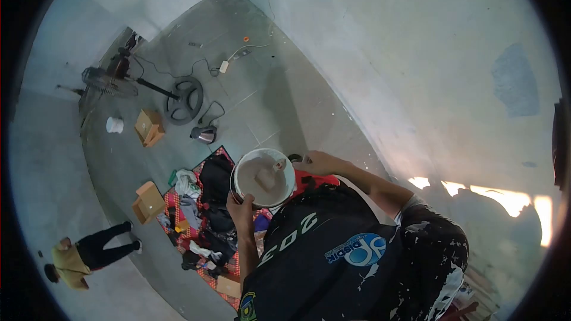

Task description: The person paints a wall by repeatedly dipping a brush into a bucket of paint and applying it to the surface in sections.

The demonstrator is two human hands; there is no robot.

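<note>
A white bucket (pixel 289 185) holds pale, creamy liquid. Inside it lies a light-coloured tool (pixel 267 175), its upper end near the bucket's right side. My left hand (pixel 241 208) grips the lower left rim, with the thumb at the inner edge. Just right of the bucket, my right hand (pixel 315 162) is closed; what it holds is too small to make out. Below the bucket is my black shirt (pixel 321 249) with printed numbers, and my dark trousers carry white splashes.
Clothes (pixel 217 175) lie on a red patterned mat (pixel 173 205). Beyond are a standing fan (pixel 184 101), kettle (pixel 205 135), white tub (pixel 115 125), open boxes (pixel 148 202) and a power strip (pixel 223 66). A person (pixel 74 261) stands at lower left. A pale wall (pixel 416 83) rises right.
</note>
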